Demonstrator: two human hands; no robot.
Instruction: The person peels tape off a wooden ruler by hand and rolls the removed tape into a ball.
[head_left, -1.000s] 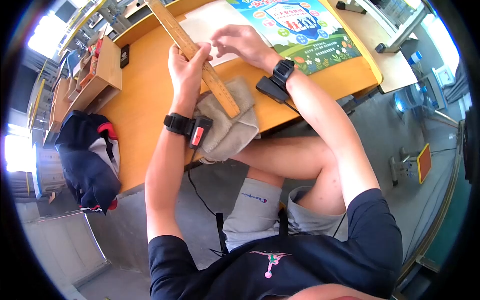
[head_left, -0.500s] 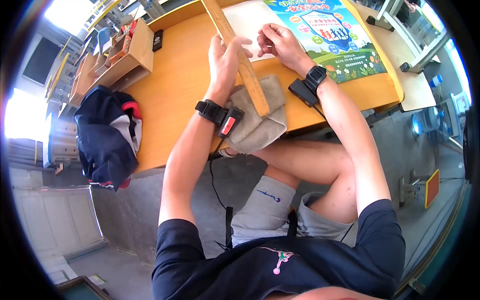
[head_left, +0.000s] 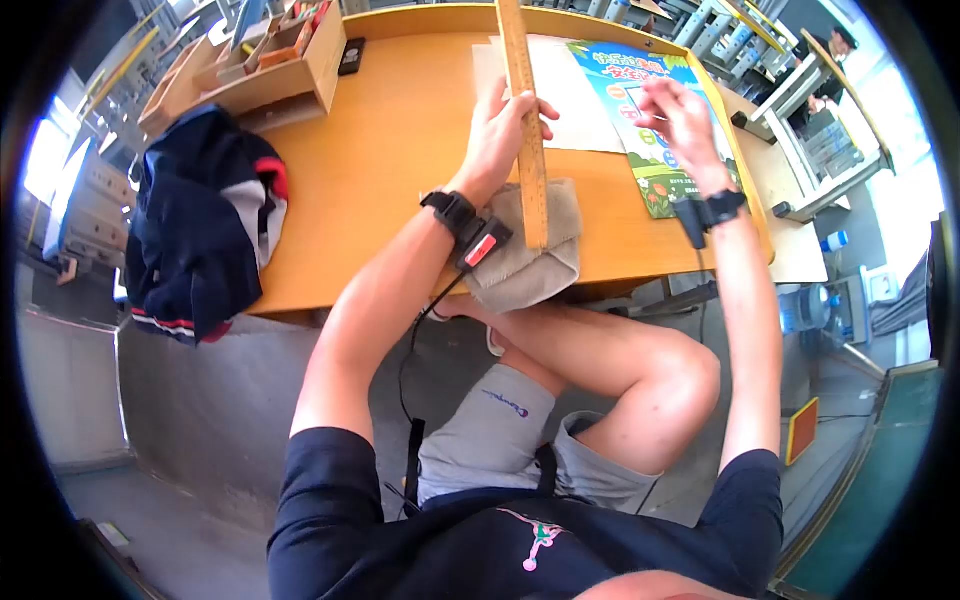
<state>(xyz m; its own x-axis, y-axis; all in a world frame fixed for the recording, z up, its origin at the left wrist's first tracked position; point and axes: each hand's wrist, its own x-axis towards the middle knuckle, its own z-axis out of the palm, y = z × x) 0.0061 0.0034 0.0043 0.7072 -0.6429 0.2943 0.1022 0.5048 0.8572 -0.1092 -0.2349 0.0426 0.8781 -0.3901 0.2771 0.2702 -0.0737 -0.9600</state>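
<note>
A long wooden ruler stands nearly lengthwise away from me, its near end over a folded grey-brown cloth at the desk's front edge. My left hand is closed around the ruler near its middle, fingertips showing on the right side. My right hand is raised over a colourful printed poster, its fingers curled together. A thin pale bit shows at those fingers, too small to name. White paper lies behind the ruler, partly beneath the poster.
A wooden organizer box with small items stands at the desk's back left, beside a small black object. A dark blue jacket hangs over the left edge. More furniture stands right of the desk.
My right hand has moved right, away from the ruler and over the poster. The ruler, still in my left hand, stands more upright in view. The camera's view has shifted.
</note>
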